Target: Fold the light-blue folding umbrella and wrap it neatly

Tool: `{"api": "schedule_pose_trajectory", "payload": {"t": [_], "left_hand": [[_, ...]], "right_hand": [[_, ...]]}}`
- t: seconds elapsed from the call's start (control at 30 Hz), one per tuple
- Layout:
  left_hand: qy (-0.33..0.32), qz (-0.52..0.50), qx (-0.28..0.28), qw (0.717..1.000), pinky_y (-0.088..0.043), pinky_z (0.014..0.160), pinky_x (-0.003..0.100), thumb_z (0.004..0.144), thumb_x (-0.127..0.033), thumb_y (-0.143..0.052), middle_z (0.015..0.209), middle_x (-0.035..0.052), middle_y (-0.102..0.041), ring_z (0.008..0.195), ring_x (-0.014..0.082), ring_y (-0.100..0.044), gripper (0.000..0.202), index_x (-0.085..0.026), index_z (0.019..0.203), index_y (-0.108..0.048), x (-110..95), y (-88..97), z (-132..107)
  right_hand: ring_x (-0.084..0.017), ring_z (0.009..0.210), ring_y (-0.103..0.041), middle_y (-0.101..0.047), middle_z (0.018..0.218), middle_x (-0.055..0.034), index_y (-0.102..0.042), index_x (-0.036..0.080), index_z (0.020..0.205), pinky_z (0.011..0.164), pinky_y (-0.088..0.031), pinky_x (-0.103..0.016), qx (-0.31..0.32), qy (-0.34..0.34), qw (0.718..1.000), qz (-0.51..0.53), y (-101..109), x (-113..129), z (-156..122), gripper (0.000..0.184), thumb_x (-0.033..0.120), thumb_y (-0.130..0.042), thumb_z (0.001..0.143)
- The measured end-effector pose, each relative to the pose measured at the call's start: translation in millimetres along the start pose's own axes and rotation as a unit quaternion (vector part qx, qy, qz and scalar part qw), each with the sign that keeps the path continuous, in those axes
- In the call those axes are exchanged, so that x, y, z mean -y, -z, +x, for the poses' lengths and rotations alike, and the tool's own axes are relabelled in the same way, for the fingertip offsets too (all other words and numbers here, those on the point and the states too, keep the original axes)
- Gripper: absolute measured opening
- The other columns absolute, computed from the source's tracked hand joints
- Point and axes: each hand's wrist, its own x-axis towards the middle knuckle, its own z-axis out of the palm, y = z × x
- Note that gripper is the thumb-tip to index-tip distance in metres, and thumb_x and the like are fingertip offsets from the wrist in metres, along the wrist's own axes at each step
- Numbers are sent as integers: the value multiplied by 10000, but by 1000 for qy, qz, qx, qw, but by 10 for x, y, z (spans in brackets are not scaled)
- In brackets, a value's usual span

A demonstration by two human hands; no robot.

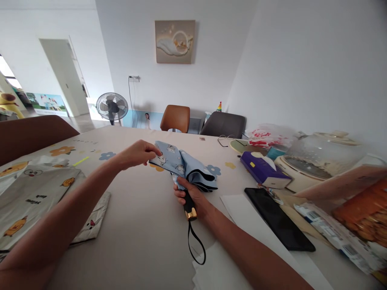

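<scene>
A light-blue folding umbrella [172, 159] with small printed figures is held above the middle of the table, its canopy collapsed with loose panels. My right hand [192, 195] wraps round it just above the black handle, which has a gold-coloured end and a black wrist strap [196, 245] hanging down. With fingers closed, my left hand [140, 155] pinches the edge of a canopy panel on the left. That panel is spread flat towards the left, while other folds with dark edging bunch out to the right.
Printed cloth [45, 193] lies on the left of the table. On the right are a black phone-like slab [278, 217], white paper [242, 209], a purple tissue box [263, 171], a glass-lidded appliance [320, 157] and food packets [363, 213]. Glasses [223, 141] lie towards the far edge, before two chairs.
</scene>
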Motion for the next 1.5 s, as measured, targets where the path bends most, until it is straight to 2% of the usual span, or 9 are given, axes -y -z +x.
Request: {"api": "schedule_pose_trajectory", "payload": {"t": [0.2,0.3,0.57,0.7,0.83,1.0,1.1,1.3,1.5], "left_hand": [[4,43,21,999,-295,431,209,581,-215,-512,575,9,-563,483,100,-419,233,-201,713,-703,97,120,25],[1,83,56,995,-260,428,216,584,-223,-506,530,0,-516,453,93,-377,243,-204,734,-697,150,173,42],[-3,150,20,988,-250,455,229,600,-244,-482,538,-7,-519,455,102,-391,225,-217,718,-672,247,165,103],[-2,136,40,990,-251,464,234,583,-242,-503,556,-11,-519,467,105,-402,207,-219,711,-663,332,164,155],[4,133,58,989,-255,478,238,573,-239,-510,552,-14,-494,472,105,-397,206,-216,715,-658,413,162,203],[-4,157,73,985,-264,486,232,580,-237,-500,615,-4,-522,501,106,-413,220,-209,743,-646,409,195,182],[0,165,92,982,-276,485,224,580,-222,-509,646,3,-520,521,104,-418,244,-197,783,-642,401,217,175],[37,34,133,990,-409,542,235,625,-276,-561,739,21,-570,639,139,-512,378,-215,995,-608,540,149,282],[132,-114,53,983,-497,585,300,622,-388,-647,1033,100,-581,854,232,-573,585,-257,1176,-511,827,-99,458]], "right_hand": [[-20,388,-309,-401,530,61,-514,141,700,332,-283,-119,23,-1,1000,5,25,14,-6,289,413,-604,735],[-29,365,-305,-361,468,69,-512,140,678,327,-281,-125,-1,-9,1000,-19,27,23,2,335,463,-575,743],[-45,339,-321,-363,422,58,-494,151,643,292,-280,-140,-81,-7,996,-24,-52,29,1,359,481,-506,782],[-39,335,-330,-371,429,58,-482,153,653,298,-293,-136,-82,-2,996,-20,-54,31,-10,372,503,-501,778],[-38,343,-363,-406,453,58,-468,159,686,308,-309,-130,-80,-1,997,-19,-43,24,-6,276,406,-558,770],[-77,455,-511,-549,569,-2,-480,161,786,426,-443,-163,-139,11,989,-40,-49,6,5,205,296,-621,720],[-61,392,-447,-497,503,33,-454,176,767,363,-372,-141,-121,0,992,-39,-44,2,4,196,276,-613,712],[-41,348,-336,-387,439,74,-407,192,720,313,-223,-126,-91,-9,995,-32,-80,21,-38,204,266,-597,704],[-40,347,-312,-357,453,83,-393,199,717,310,-206,-141,-85,-14,996,-30,-113,3,-55,214,262,-596,697]]}}
